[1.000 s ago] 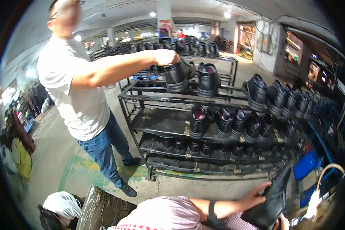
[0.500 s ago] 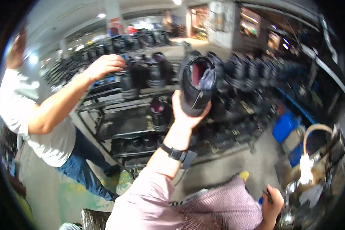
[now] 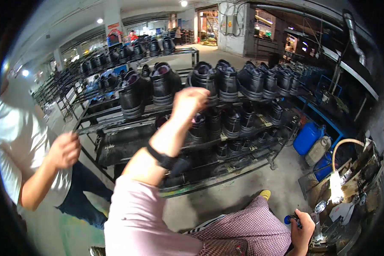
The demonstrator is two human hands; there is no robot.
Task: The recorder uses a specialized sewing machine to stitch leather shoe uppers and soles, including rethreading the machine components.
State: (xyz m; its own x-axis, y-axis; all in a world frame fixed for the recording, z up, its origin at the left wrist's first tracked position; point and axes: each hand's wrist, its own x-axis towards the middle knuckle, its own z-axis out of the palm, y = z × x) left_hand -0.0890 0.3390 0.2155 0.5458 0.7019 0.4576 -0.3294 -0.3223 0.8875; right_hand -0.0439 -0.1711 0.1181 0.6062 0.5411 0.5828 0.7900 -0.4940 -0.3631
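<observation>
Evidently, the left hand (image 3: pixel 191 102), centre frame, is partly curled at the heel of a black shoe (image 3: pixel 205 77); whether it grips or only touches cannot be told. The right hand (image 3: pixel 304 228), lower right, is closed around a small blue-and-dark object (image 3: pixel 291 219). The shoe stands upright on the top tier of the rack (image 3: pixel 119 145), just beside a neighbouring shoe (image 3: pixel 226 81). Advised: sole fully supported, heel aligned, fingers withdrawn without dragging the collar.
</observation>
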